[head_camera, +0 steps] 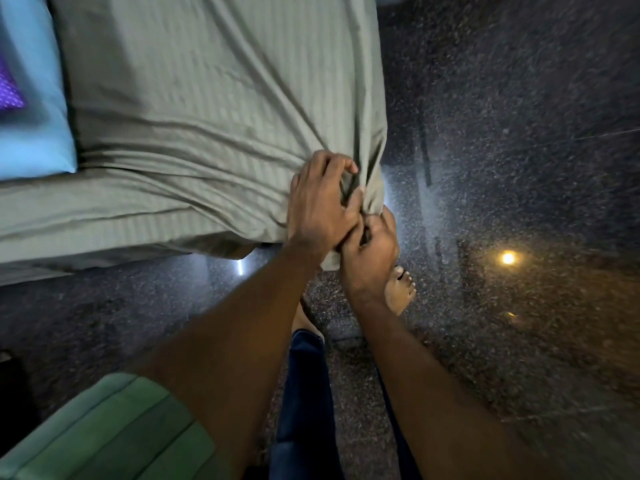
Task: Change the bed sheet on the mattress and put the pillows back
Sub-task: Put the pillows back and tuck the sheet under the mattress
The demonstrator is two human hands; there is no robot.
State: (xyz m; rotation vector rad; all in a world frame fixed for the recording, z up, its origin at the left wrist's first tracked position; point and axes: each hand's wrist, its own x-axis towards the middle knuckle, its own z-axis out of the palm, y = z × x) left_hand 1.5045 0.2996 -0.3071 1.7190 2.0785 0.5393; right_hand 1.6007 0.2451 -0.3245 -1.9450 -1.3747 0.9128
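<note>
Grey-green sheet [194, 109] bunched at the corner: your left hand [317, 202] clamps folds above, right hand [372, 251] grips slack beneath, readying a tuck.

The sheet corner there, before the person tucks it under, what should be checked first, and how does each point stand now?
1. Left hand grips the grey-green sheet at the corner: ok.
2. Right hand holds the bunched corner fabric below: ok.
3. Sheet smooth on top: not ok, folds run toward the corner.
4. Corner fully wrapped under the mattress: cannot tell, the hands hide it.
5. Blue pillow lies on the bed: ok.
6. Bare foot stands on the floor close under the corner: ok.
</note>
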